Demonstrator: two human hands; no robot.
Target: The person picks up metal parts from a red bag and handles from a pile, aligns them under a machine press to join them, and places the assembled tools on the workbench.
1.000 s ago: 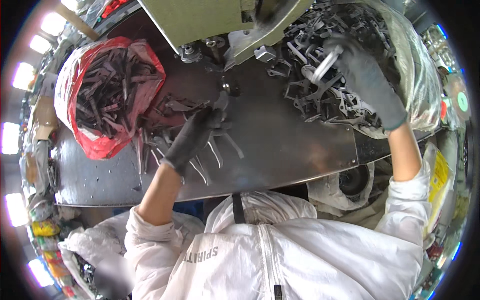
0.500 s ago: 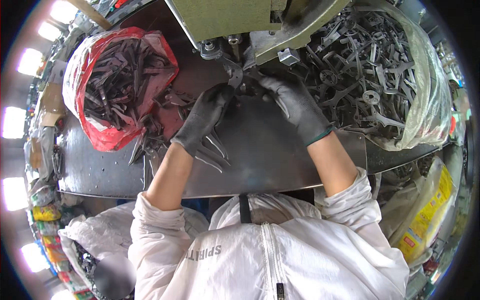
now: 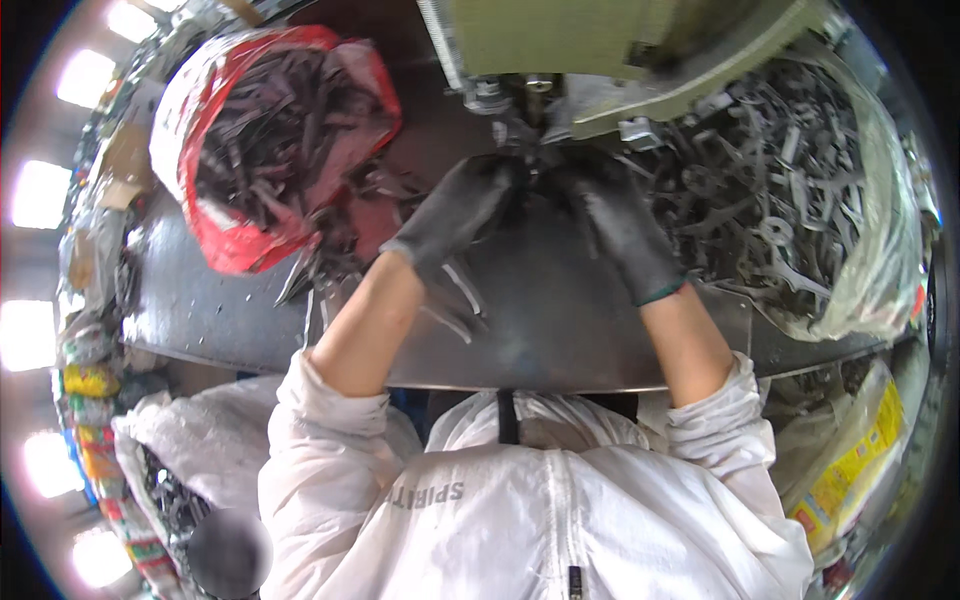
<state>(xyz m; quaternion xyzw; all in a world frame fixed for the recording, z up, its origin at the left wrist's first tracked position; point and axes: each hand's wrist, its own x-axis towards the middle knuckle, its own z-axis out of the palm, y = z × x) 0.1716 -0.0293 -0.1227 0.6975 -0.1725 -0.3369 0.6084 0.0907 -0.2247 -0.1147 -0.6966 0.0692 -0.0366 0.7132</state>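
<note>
My left hand (image 3: 460, 210), in a dark grey glove, is closed, its fingertips at a flat metal piece (image 3: 514, 136) right under the machine's tool. Close by on the right, my gloved right hand (image 3: 620, 225) is also closed, fingers curled toward the same spot. Blur and shadow hide the fingertips, so what the right one grips cannot be made out. Curved metal prongs (image 3: 465, 290) stick out beneath my left wrist; whether they are held or lie on the table is hidden. Above both hands stands the green machine (image 3: 550, 40), with a metal spindle (image 3: 540, 84).
A red-and-white bag (image 3: 222, 250) of dark metal strips stands at the left, loose parts (image 3: 335, 250) spilling beside it. To the right, a translucent sack (image 3: 880, 230) holds many grey metal parts. The metal tabletop (image 3: 560, 340) ends just before my body.
Both hands have drawn closer together, up against the machine's tool, with the metal piece. The view has shifted, so machine and bags appear further right.
</note>
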